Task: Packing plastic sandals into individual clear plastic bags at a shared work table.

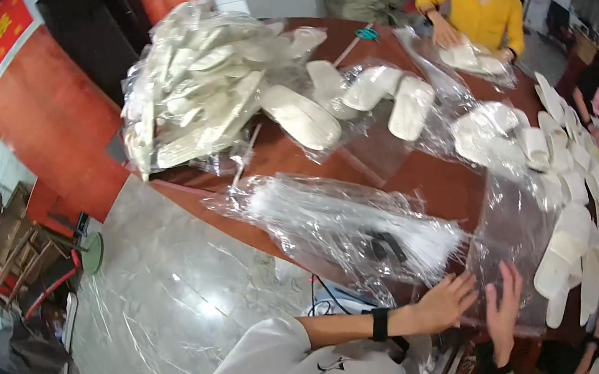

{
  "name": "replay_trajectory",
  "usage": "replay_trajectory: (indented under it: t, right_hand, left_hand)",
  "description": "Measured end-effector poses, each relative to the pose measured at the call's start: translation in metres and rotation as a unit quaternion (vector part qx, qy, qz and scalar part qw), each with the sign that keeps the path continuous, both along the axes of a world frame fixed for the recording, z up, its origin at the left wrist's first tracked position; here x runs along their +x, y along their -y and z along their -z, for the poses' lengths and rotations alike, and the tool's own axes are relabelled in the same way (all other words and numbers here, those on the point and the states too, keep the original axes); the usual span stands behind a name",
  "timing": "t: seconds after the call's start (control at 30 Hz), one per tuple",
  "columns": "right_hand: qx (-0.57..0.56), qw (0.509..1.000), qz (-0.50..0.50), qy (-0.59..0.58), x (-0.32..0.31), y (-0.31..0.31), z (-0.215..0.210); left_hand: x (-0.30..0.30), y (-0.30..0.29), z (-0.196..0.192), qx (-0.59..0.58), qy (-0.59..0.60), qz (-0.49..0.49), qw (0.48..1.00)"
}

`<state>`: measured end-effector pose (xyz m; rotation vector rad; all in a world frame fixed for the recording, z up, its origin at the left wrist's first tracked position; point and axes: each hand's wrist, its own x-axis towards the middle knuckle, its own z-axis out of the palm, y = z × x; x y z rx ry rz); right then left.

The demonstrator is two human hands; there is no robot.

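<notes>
Glare streaks floor [154,301] and clear plastic [509,241]; the warped right edge seems blurred.

Bench [434,182]: bagged-slipper heap [203,85] back L; bagged bundle [343,219] ctr, along nr edge; flat bag [509,241] btwn bundle & loose slippers [567,244] on R. Scissors [366,34] nr far edge, R of heap. Co-worker [481,5] across, back R.

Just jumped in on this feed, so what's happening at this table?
The wearer's left hand and right hand are open at the near end of some clear plastic. Across the table, a person in yellow is handling white slippers. A big heap of bagged slippers sits at the far left, with more slippers to the right of the hands.
</notes>
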<state>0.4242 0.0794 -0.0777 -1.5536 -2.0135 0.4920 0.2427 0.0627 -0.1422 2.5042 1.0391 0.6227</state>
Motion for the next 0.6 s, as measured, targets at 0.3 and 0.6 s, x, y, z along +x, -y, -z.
replay_trajectory:
  t: [0.3, 0.6]
  right_hand:
    - [0.043, 0.992, 0.024, 0.115, -0.036, -0.008, 0.031]
    - [0.147, 0.988, 0.033, -0.043, -0.092, 0.007, 0.002]
  left_hand:
    - [-0.144, 0.017, -0.108, -0.13, 0.058, 0.041, 0.989]
    - [-0.412, -0.018, -0.195, 0.088, -0.084, -0.52, 0.846]
